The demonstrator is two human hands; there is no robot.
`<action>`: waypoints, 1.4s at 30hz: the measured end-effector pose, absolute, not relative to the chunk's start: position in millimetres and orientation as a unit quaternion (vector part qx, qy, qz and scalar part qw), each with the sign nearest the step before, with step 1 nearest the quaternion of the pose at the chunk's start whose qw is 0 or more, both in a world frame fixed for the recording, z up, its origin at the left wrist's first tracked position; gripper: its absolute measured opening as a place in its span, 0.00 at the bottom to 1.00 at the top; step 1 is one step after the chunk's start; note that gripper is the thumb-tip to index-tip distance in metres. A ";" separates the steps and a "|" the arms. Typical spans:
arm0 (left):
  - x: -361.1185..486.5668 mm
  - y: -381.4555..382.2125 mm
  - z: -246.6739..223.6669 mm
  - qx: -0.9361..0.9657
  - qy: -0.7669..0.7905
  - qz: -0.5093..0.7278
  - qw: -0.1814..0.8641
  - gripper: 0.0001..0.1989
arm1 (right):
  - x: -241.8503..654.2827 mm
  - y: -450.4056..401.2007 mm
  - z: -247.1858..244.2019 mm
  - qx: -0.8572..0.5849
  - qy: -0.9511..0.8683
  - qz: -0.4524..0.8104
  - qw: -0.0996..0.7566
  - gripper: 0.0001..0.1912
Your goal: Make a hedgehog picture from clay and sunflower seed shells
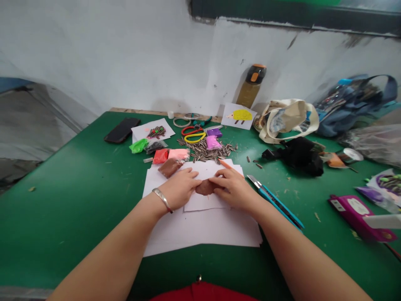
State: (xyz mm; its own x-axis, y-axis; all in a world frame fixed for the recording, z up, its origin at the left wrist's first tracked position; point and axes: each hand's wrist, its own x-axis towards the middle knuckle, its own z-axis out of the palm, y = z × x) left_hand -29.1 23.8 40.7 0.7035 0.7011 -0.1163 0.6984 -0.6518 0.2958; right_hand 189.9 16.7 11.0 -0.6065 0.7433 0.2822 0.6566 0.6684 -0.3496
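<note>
Pressing brown clay [205,187] under left hand [179,189], right hand [234,189], fingers [219,181] flat; sunflower seeds [203,152] ahead, craft knife [275,201] beside.

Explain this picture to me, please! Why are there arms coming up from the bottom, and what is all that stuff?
This picture comes from a small camera worn on a person's head, looking down, so those arms are the person's own. The left hand and right hand both press on a flat lump of brown modelling clay, which lies on white paper sheets. On the green table there are also striped sunflower seeds, a blue craft knife and a paper drawing of a yellow hedgehog.
</note>
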 end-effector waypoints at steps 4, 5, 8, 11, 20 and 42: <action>-29.4 23.2 38.4 0.909 0.386 0.004 0.159 0.13 | 189.1 17.0 9.0 -0.390 -0.891 0.103 0.210 0.14; -29.2 23.0 37.8 0.909 0.387 0.007 0.157 0.13 | 189.3 17.0 8.6 -0.390 -0.891 0.106 0.207 0.15; -27.0 21.6 36.5 0.911 0.387 0.004 0.140 0.15 | 189.9 17.0 7.0 -0.400 -0.888 0.108 0.198 0.16; -23.9 19.9 36.6 0.909 0.397 -0.022 0.125 0.17 | 189.9 17.0 4.6 -0.413 -0.884 0.108 0.191 0.15; -19.3 15.7 38.5 0.902 0.410 -0.043 0.124 0.19 | 188.1 15.8 2.8 -0.430 -0.875 0.114 0.189 0.13; -23.5 16.5 30.7 0.911 0.396 -0.002 0.117 0.23 | 207.1 16.9 16.2 -0.435 -0.863 0.172 0.190 0.15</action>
